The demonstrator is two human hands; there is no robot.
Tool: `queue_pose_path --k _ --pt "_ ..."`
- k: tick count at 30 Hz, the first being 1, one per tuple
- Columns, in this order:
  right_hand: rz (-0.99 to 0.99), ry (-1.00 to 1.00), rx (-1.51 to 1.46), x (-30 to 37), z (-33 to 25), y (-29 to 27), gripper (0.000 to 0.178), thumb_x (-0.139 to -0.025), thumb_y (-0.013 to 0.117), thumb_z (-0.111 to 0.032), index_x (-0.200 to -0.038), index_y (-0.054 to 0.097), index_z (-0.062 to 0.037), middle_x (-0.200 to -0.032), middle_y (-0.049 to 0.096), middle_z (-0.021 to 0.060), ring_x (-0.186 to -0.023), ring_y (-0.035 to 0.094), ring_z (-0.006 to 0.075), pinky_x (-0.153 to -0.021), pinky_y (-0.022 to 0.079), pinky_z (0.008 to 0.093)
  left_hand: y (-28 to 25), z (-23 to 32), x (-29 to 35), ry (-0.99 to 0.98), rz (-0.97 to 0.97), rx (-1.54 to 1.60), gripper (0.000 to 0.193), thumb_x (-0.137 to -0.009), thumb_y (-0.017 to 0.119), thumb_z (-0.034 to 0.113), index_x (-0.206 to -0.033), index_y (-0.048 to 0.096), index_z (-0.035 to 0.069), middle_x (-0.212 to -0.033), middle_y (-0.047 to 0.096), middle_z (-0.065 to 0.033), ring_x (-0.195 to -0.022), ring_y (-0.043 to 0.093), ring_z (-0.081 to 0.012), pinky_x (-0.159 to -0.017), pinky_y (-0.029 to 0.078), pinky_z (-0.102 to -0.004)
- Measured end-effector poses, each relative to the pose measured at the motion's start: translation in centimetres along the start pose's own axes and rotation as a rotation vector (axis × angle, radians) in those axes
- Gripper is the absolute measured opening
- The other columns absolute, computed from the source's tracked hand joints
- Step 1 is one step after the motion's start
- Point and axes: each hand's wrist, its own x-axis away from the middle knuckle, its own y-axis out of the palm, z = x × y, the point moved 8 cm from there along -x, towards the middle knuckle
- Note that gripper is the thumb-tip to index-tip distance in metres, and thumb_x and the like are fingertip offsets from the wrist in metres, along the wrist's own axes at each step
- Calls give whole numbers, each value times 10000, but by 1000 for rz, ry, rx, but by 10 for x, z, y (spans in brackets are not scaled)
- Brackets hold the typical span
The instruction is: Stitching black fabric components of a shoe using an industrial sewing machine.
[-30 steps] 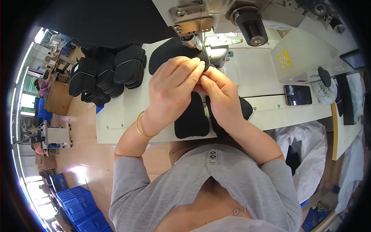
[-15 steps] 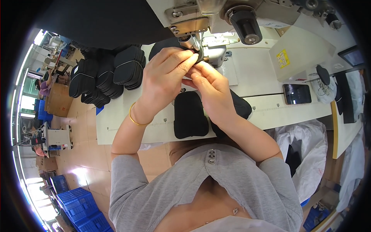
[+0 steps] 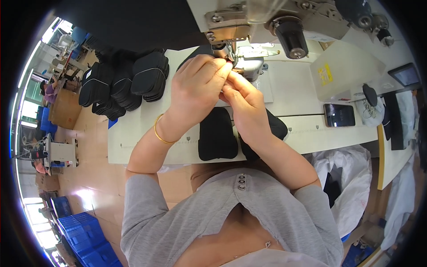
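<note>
My left hand [image 3: 193, 91] is closed, its fingertips pinched together right below the needle area of a sewing machine [image 3: 227, 34]. Beside it, my right hand [image 3: 247, 104] is also closed, thumb against fingers, with its tips touching the left ones. Between them and the machine is a black fabric piece [image 3: 194, 54], mostly covered by my left hand. The edge being pinched is hidden by the fingers. Below my hands, a rounded black pad [image 3: 218, 138] lies on the white table [image 3: 178, 153]. Another black pad [image 3: 276, 128] lies partly under my right forearm.
Banded stacks of black pieces [image 3: 150, 75] stand at the table's left. A phone [image 3: 339, 115] lies on the right, near a clear-sided box [image 3: 344, 71]. A white bag [image 3: 356, 187] hangs below the table's right edge. Blue crates [image 3: 84, 233] stand on the floor at left.
The whole view has shifted slightly. Both hands stay at the needle area, with fingertips drawn closer together. Less of the black fabric shows beside them.
</note>
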Motion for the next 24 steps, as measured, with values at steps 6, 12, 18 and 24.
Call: queue_pose_path --k 6,12,18,24 --pt "3 51 96 3 4 -6 358 -1002 438 -28 -1335 517 77 -1183 605 86 -1041 558 104 -911 461 244 1 7 -2 -108 -32 -15 301 -630 689 40 -923 695 -26 -888 666 -89 -809 644 -243 -666 538 -328" --pt "-14 48 208 4 1 -9 357 -1003 437 -44 -1327 532 75 -1172 620 80 -1051 556 111 -919 452 245 4 8 -2 -114 -15 -32 179 -577 665 64 -741 620 7 -802 595 -71 -753 571 -205 -609 508 -321" --pt "6 63 183 6 -3 -10 349 -1005 430 -44 -1313 538 82 -1195 623 92 -1102 568 129 -960 458 264 1 4 -3 -199 34 48 184 -580 671 22 -757 623 11 -791 594 -67 -721 566 -218 -599 502 -332" --pt "4 29 160 7 -5 -9 392 -995 442 -47 -1363 515 67 -1209 623 79 -1045 585 95 -909 469 233 2 -1 -1 -301 -6 82 139 -721 695 -51 -853 669 -16 -783 643 -93 -715 630 -264 -626 529 -337"
